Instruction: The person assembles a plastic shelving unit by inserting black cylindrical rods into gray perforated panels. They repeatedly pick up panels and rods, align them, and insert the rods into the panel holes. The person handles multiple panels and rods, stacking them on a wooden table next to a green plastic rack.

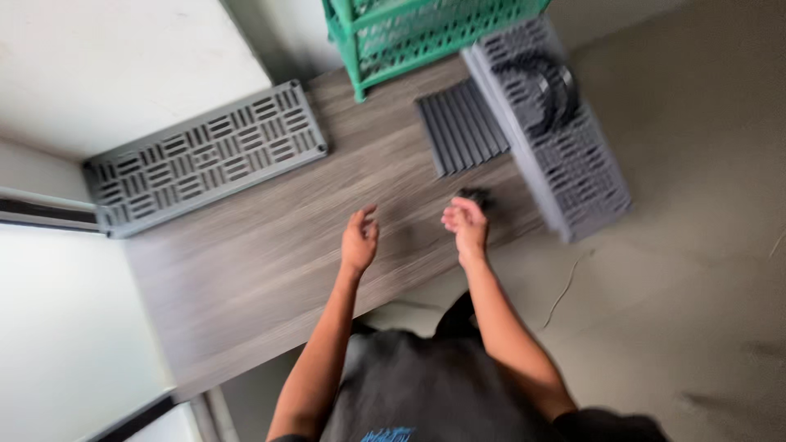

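My left hand (359,237) hovers over the grey wood-grain table (262,245), fingers loosely curled and holding nothing. My right hand (466,223) is just to its right, fingers bent near a small dark object (476,196) on the table; motion blur hides whether the fingers touch it. A dark ribbed panel (460,126) lies a little beyond both hands.
A grey slotted panel (201,157) lies at the table's far left. A grey slotted crate (565,147) with a black ring (550,90) inside overhangs the right edge. A green lattice basket (409,33) stands at the back. Beige floor (696,286) is to the right.
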